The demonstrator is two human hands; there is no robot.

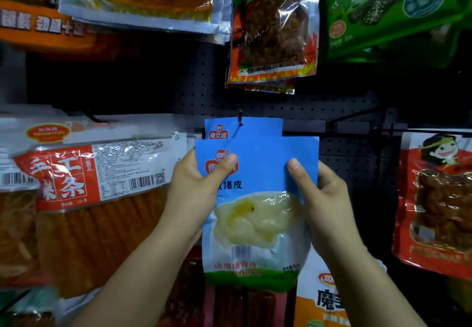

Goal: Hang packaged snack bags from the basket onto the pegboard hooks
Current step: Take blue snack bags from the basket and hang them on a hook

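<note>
At the centre of the pegboard [332, 112], the blue pork-skin bag [258, 199] is being held up just below the hook [240, 118], in front of a matching bag [245, 128] already hanging there. The left hand [196, 186] and right hand [324, 194] are each pinching an upper side, thumbs in front. Judging by this, threading comes next: lifting the bag's hole onto the hook tip.

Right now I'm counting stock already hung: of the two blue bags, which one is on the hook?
The rear blue bag, whose top hole is threaded on the hook. The front blue bag sits lower, pinched by left hand and right hand.
</note>
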